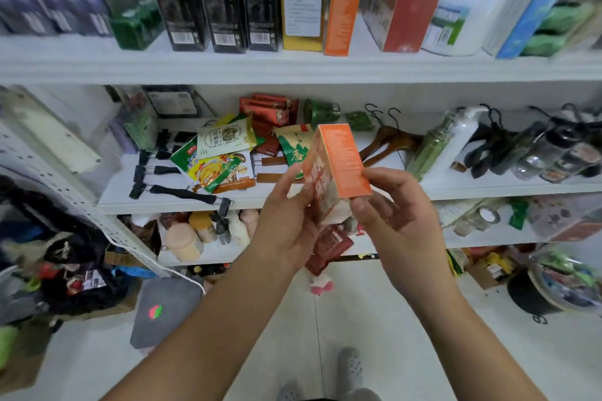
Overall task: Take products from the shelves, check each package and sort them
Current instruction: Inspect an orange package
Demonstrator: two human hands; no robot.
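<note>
1. The shelves (195, 68) stand just beyond your hands, packed full above and behind them.
2. The orange box (338, 163) is off the shelf, tilted and held up between both hands — you look to be at the checking step.
3. Your left hand (286, 215) grips its left side; your right hand (400, 218) pinches its lower end.
4. Next, I'd judge, turn it to read the other sides, then sort it.

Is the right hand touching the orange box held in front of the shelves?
Touching. The head view shows the right hand pinching the orange box at its lower right edge; the left hand holds the opposite side.
</note>
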